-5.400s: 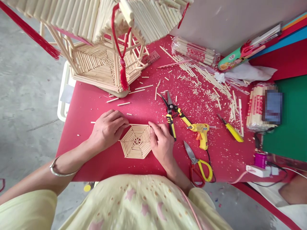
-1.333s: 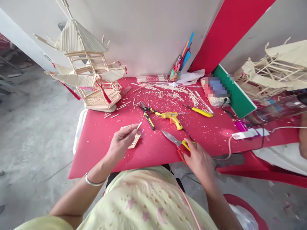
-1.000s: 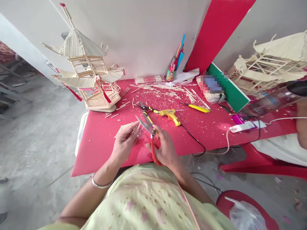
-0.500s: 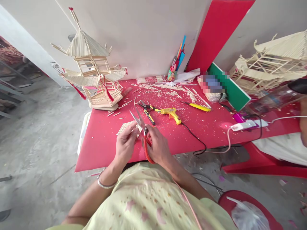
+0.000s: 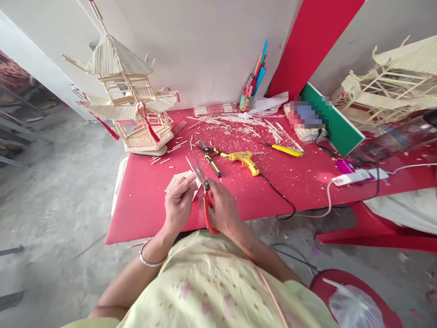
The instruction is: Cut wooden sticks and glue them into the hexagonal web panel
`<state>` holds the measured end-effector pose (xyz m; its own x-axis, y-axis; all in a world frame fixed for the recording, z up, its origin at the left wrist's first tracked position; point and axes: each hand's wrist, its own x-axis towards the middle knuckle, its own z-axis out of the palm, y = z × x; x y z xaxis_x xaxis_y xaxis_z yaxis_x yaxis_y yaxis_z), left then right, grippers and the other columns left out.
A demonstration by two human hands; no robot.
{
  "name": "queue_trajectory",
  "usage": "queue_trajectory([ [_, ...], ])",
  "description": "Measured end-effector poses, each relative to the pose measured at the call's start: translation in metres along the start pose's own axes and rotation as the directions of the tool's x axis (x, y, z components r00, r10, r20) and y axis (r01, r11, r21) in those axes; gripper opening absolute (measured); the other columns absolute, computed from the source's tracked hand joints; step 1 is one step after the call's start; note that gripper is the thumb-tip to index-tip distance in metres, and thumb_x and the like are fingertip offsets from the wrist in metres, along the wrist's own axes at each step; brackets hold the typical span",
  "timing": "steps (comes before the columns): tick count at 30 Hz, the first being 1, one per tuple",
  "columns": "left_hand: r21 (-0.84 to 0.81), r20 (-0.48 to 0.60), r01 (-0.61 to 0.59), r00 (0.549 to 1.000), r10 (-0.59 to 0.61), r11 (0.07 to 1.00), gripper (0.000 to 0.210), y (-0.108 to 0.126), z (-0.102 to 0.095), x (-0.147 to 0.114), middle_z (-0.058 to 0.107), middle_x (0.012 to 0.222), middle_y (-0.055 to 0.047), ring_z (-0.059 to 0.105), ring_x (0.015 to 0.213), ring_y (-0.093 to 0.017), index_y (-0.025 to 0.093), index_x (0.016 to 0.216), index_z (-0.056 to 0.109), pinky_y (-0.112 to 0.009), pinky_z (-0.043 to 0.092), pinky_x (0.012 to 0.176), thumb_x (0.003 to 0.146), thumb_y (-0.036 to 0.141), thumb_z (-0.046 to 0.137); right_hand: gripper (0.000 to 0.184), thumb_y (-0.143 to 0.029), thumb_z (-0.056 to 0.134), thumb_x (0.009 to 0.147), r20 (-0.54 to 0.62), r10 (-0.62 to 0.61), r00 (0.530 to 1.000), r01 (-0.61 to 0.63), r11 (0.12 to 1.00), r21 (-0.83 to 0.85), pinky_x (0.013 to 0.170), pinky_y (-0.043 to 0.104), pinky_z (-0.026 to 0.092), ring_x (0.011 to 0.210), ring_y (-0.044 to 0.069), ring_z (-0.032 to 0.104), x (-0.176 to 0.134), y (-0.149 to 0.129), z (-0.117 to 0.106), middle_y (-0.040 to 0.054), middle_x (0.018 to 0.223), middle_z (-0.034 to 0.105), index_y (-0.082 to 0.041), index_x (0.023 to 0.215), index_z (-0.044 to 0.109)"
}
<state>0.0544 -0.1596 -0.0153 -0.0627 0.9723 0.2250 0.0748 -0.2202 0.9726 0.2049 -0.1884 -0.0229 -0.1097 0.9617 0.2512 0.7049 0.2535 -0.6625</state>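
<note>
My right hand [image 5: 223, 207] grips red-handled scissors [image 5: 206, 200], their blades parted and pointing away from me. Close by, my left hand [image 5: 178, 207] is closed, thumb against fingers, its fingertips beside the blades. Whatever it pinches is too small or hidden to make out. Just beyond the left hand lies a flat, angular panel of pale wooden sticks [image 5: 175, 180], partly covered by the fingers. Black-and-yellow pliers [image 5: 213, 165] and a yellow glue gun [image 5: 246, 161] rest on the red table [image 5: 136, 205] past the scissors.
A stick-built pagoda model [image 5: 136, 109] stands at the back left; another model [image 5: 392, 86] is at the right. Loose sticks and chips litter the table's back. A yellow utility knife [image 5: 286, 150], a pen cup [image 5: 246, 101] and a power strip [image 5: 358, 176] lie farther right.
The view has shifted slightly. Both hands stay close together at nearly the same place, with the scissors still in the right hand and their blades still apart.
</note>
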Motion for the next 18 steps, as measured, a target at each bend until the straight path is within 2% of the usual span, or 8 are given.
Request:
queue_trajectory([
  [4,-0.008,-0.01,-0.036,0.999,0.036,0.999,0.029,-0.007,0.0,0.002,0.069,0.092,-0.004,0.055,0.074,-0.011,0.025,0.116,0.081,-0.024,0.047,0.067,0.089,0.032,0.073,0.047,-0.03,0.049,0.096,-0.012,0.042,0.999,-0.042,0.999,-0.034,0.072,0.03,0.046,0.086,0.023,0.067,0.003,0.002,0.005,0.0098,0.106,0.072,-0.017,0.141,0.053],
  [9,-0.167,-0.067,0.103,0.991,-0.115,0.981,0.036,-0.018,0.006,0.001,0.066,0.086,-0.002,0.05,0.063,-0.008,0.027,0.121,0.079,-0.022,0.046,0.058,0.088,0.038,0.075,0.035,-0.03,0.047,0.098,-0.005,0.061,0.998,-0.061,0.998,0.015,0.062,0.026,0.04,0.067,0.019,0.065,0.008,0.004,0.012,0.0001,0.076,0.071,-0.021,0.129,0.06],
  [11,-0.201,-0.068,0.137,0.986,-0.153,0.97,0.039,-0.02,0.007,0.002,0.064,0.081,0.0,0.046,0.059,-0.007,0.027,0.124,0.077,-0.02,0.043,0.054,0.088,0.041,0.075,0.035,-0.03,0.048,0.098,-0.017,0.056,0.998,-0.056,0.998,0.027,0.063,0.026,0.04,0.07,0.02,0.066,0.012,0.004,0.011,0.0009,0.079,0.072,-0.021,0.13,0.058],
  [15,-0.221,-0.093,0.146,0.981,-0.169,0.964,0.04,-0.017,0.006,0.005,0.058,0.073,0.002,0.041,0.054,-0.006,0.025,0.123,0.078,-0.019,0.036,0.049,0.086,0.042,0.077,0.044,-0.027,0.051,0.096,-0.036,-0.024,0.999,0.024,1.0,0.003,0.077,0.03,0.047,0.09,0.024,0.067,0.017,0.006,0.008,0.0089,0.1,0.073,-0.016,0.139,0.053],
  [18,-0.223,-0.085,0.165,0.979,-0.188,0.961,0.039,-0.013,0.005,0.005,0.054,0.071,0.002,0.037,0.054,-0.006,0.024,0.121,0.078,-0.019,0.033,0.049,0.086,0.043,0.076,0.048,-0.025,0.051,0.096,-0.024,-0.05,0.998,0.049,0.998,-0.025,0.081,0.033,0.049,0.092,0.025,0.064,0.017,0.005,0.008,0.0107,0.102,0.072,-0.014,0.142,0.052],
])
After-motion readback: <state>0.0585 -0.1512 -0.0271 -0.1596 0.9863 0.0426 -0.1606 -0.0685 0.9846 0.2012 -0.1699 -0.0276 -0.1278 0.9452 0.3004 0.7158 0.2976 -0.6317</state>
